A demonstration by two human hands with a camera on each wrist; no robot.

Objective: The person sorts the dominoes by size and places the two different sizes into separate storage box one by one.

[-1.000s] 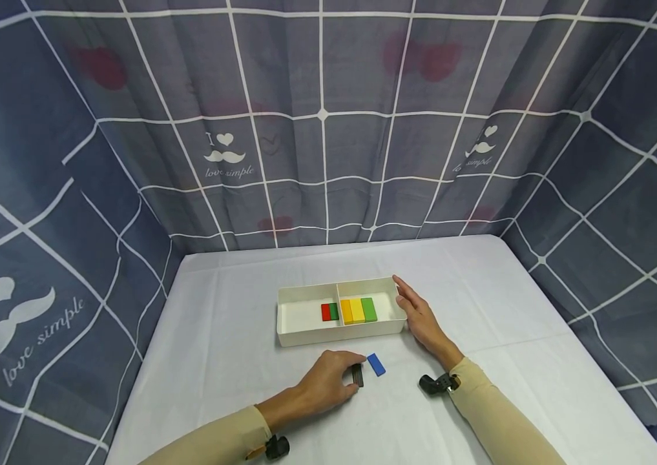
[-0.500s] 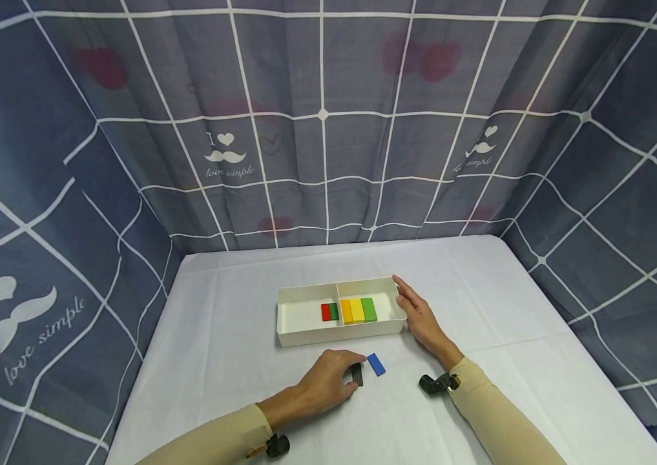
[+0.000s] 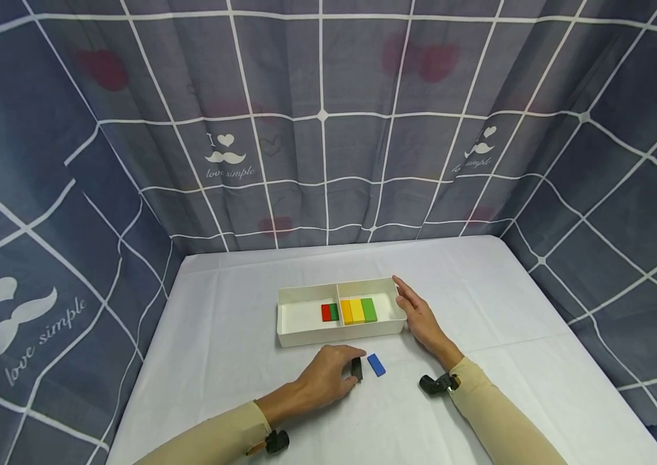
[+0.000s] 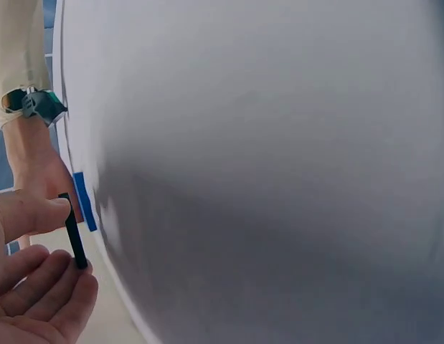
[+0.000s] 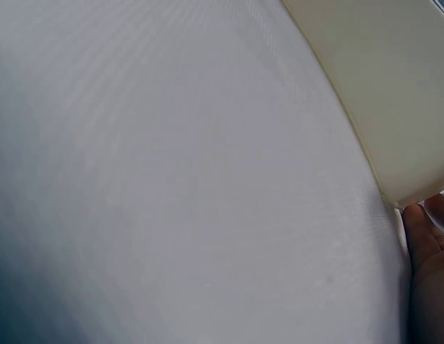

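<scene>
My left hand [image 3: 326, 376] pinches a small dark rectangular block [image 3: 357, 369] between thumb and fingertips, in front of the box. In the left wrist view that dark block [image 4: 74, 233] spans from the thumb to the fingers. Just right of it a blue block [image 3: 376, 365] lies flat on the white cloth. My right hand [image 3: 426, 323] rests against the right end of a white two-compartment box [image 3: 311, 337], its fingers fairly straight along the end wall. The right wrist view shows the box wall [image 5: 379, 93] and part of that hand [image 5: 430, 265].
In the box's left compartment, a red block [image 3: 325, 312] and a dark green block [image 3: 334, 312] sit by the divider. Two yellow blocks [image 3: 352, 311] and a light green block [image 3: 369, 310] stand in the right one. A grid-patterned curtain [image 3: 328, 148] surrounds the table [image 3: 229, 310].
My left hand has shifted very slightly away from me with the dark block, which appears a little higher in the head view. My right hand, the box and the blue block stay put.
</scene>
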